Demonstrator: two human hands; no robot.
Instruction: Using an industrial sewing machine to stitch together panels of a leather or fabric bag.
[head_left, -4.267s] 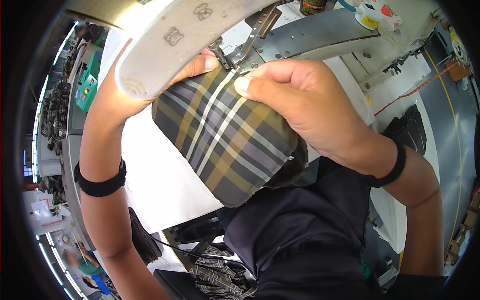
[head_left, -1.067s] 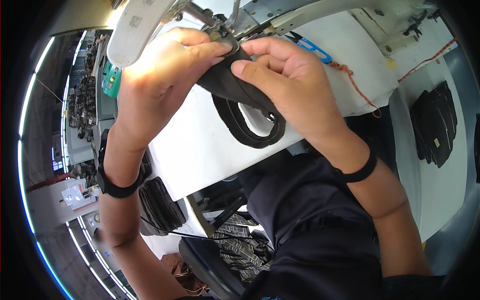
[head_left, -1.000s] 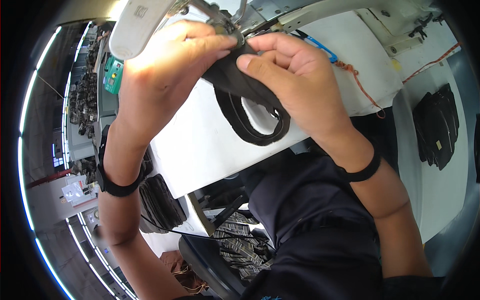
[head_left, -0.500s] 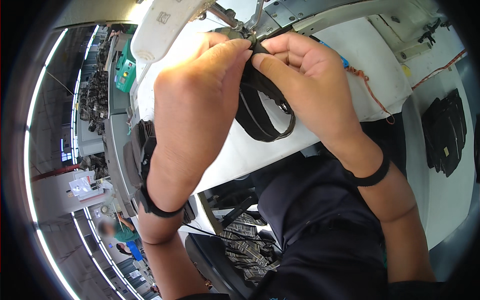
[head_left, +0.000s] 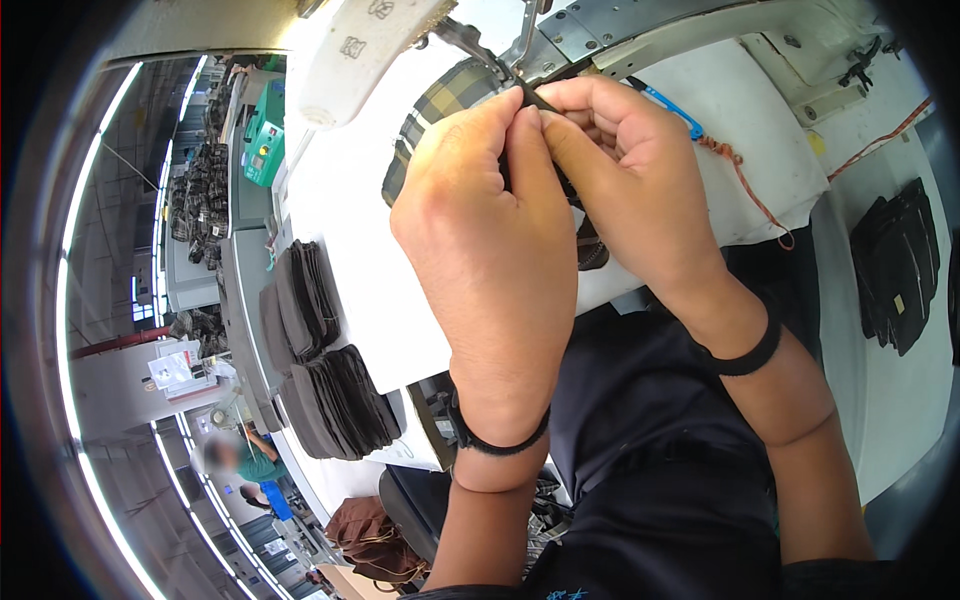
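Observation:
My left hand (head_left: pixel 488 215) and my right hand (head_left: pixel 628 150) meet close to the presser foot (head_left: pixel 508 75) of a sewing machine (head_left: pixel 370 50). Both pinch a dark piece of cloth (head_left: pixel 540 98) between thumb and fingers. Its far end lies at the foot, and most of it is hidden by my hands. A dark loop of it (head_left: pixel 592 252) shows below, between my hands. Yellow-and-black plaid fabric (head_left: pixel 450 95) spreads on the white table to the left of the foot, partly covered by my left hand.
Two stacks of folded dark cloth pieces, one (head_left: pixel 298 300) behind the other (head_left: pixel 340 405), sit at the table's left edge. A blue-handled tool (head_left: pixel 675 110) on an orange cord lies right of my right hand. Dark pieces (head_left: pixel 893 265) are at far right; a person (head_left: pixel 258 460) is far left.
My left hand has moved right and nearer to my right hand, uncovering the plaid fabric and the dark stacks. The zippered loop that hung between my hands is now mostly hidden.

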